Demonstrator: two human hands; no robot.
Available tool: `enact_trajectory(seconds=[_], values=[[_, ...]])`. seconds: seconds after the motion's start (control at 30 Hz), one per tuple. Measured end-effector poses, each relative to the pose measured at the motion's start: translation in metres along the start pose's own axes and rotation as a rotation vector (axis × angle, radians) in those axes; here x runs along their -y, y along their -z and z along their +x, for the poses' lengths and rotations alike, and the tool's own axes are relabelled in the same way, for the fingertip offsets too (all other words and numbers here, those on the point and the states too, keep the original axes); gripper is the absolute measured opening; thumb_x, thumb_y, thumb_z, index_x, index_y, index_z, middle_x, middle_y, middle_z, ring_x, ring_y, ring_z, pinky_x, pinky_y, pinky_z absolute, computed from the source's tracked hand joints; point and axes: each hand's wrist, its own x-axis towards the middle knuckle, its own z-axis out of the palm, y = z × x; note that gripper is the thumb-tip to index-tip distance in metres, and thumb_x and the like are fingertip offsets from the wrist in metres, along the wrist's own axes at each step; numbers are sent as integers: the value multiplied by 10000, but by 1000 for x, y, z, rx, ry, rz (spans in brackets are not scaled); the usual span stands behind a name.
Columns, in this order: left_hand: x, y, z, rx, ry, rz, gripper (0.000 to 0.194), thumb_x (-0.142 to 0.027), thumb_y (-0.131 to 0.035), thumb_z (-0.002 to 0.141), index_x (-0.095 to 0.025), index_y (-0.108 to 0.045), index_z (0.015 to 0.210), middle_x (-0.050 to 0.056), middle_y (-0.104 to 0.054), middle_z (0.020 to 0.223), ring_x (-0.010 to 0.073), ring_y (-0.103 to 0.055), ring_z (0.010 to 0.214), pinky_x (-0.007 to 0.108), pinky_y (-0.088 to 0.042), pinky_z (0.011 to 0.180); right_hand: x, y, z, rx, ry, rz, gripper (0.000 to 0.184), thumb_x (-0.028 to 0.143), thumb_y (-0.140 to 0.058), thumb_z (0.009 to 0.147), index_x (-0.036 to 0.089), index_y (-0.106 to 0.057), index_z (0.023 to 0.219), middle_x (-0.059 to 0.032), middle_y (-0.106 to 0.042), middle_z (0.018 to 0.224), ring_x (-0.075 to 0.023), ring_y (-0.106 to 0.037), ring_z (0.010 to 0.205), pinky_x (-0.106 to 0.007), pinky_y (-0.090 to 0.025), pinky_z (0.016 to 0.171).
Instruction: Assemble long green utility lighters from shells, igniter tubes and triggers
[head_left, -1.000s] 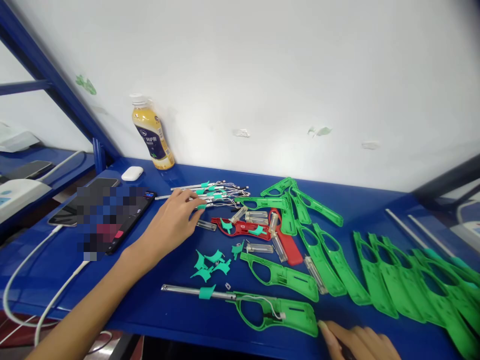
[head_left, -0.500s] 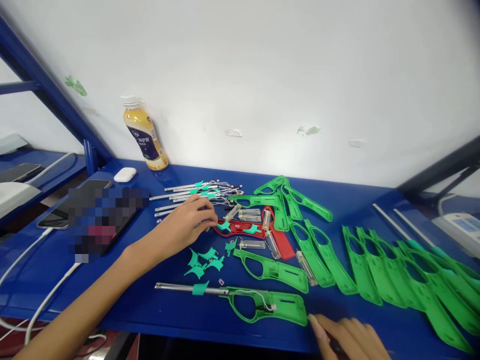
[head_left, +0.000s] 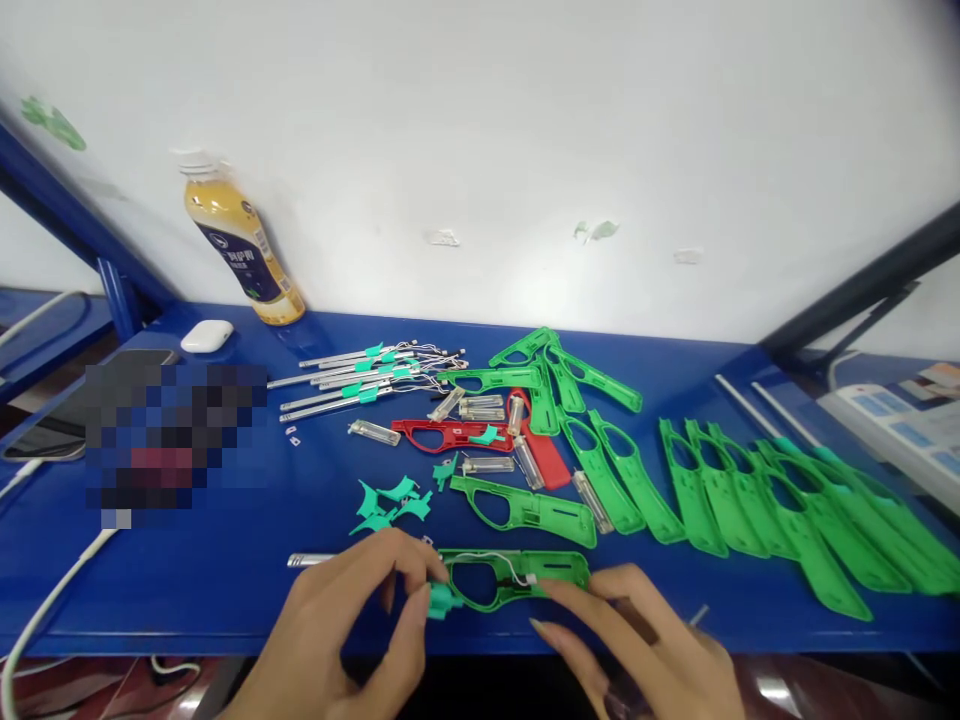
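Observation:
Between the thumb and index finger of my left hand (head_left: 375, 610) is a small teal lighter trigger (head_left: 442, 601). It is held over the front of an open green lighter handle half (head_left: 555, 566) at the table's front edge. A metal lighter tube (head_left: 309, 560) runs left from this half, partly behind my left hand. A white wire (head_left: 495, 558) lies inside, with a pale connector. My right hand (head_left: 645, 640) has its index fingertip by the connector. Tucked in it is a dark, thin tool, mostly hidden; a slim metal tip (head_left: 699, 615) pokes out to the right.
Loose teal triggers (head_left: 375, 508), clear fuel tanks (head_left: 487, 465), a red handle half (head_left: 450, 435) and wired metal tubes (head_left: 337, 385) lie behind. Several green halves (head_left: 750, 500) are at right. A juice bottle (head_left: 244, 250), earbud case (head_left: 208, 336) and phone (head_left: 142, 358) are at left.
My left hand has picked up a teal trigger from the red half and brought it forward to the front green half. My right hand has moved in to that half's rear.

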Motion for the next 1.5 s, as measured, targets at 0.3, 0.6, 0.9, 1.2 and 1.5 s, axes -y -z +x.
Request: enact_trajectory(seconds=[0.3, 0.6, 0.9, 1.2, 1.5], values=[[11, -23, -10, -66, 195, -172, 149, -338, -591, 1037, -347, -656, 1170, -100, -687, 776, 47, -636, 550, 108, -525, 532, -1, -29, 10, 36, -24, 44, 318, 373, -485, 1112, 261, -776, 1049, -13, -741, 976, -98, -718, 614, -225, -506, 524], [9, -39, -27, -74, 27, -175, 389, -129, -533, 1028, -380, -677, 1288, 12, -679, 1113, 89, -735, 831, 180, -647, 738, 0, -26, 14, 63, -29, 169, 226, 314, -539, 1096, 237, -743, 1036, 6, -758, 930, -100, -746, 674, -193, -536, 596], [3, -47, -35, -81, -45, 37, 276, -305, -542, 1050, -371, -724, 1246, -3, -806, 925, 185, -785, 760, 282, -660, 631, -2, -24, 12, 50, 4, 173, 237, 252, -533, 1089, 209, -765, 1111, -33, -770, 990, -104, -752, 675, -184, -594, 638], [8, -61, -21, -105, -57, 115, 222, -353, -545, 1074, -258, -694, 940, -31, -760, 824, 121, -729, 672, 218, -579, 558, -4, -27, 6, 84, -36, 213, 202, 221, -550, 1074, 246, -739, 1140, -18, -768, 1038, -124, -758, 707, -226, -615, 673], [19, -46, -27, -39, -89, 113, 262, -267, -508, 1083, -307, -724, 1226, 10, -765, 1020, 130, -784, 850, 199, -653, 733, -3, -27, 6, 91, -57, 255, 225, 148, -571, 1045, 251, -727, 1171, -14, -745, 1018, -119, -744, 710, -233, -607, 651]])
